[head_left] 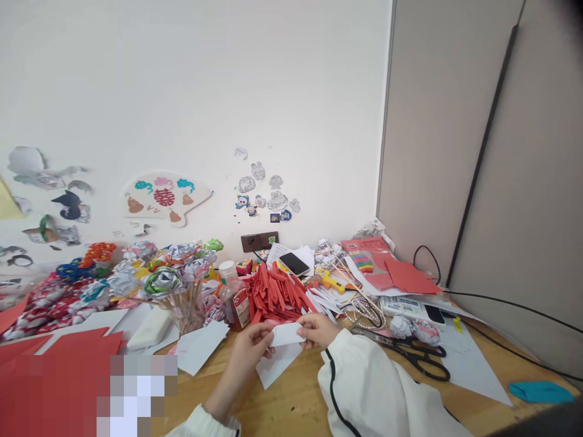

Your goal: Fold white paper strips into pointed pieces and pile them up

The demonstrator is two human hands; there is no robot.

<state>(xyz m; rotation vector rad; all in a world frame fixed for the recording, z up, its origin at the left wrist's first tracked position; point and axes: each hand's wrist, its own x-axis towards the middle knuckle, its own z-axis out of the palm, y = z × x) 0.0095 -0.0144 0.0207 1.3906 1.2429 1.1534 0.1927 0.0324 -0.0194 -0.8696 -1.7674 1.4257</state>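
My left hand [248, 350] and my right hand [317, 329] both pinch a small white sheet of paper [283, 347] just above the wooden table [296, 400]. The paper is partly folded, and its lower point hangs down between my hands. Both arms wear white sleeves. Right behind my hands lies a pile of folded red paper strips [276, 294].
Paper flowers on sticks [168, 276] crowd the left back. A plastic bottle [233, 297], a phone [294, 263], a yellow glue gun [330, 280], black scissors [419, 355], red sheets [405, 276], white sheets [200, 346] and black cables [514, 306] lie around. A teal scrap [540, 391] sits far right.
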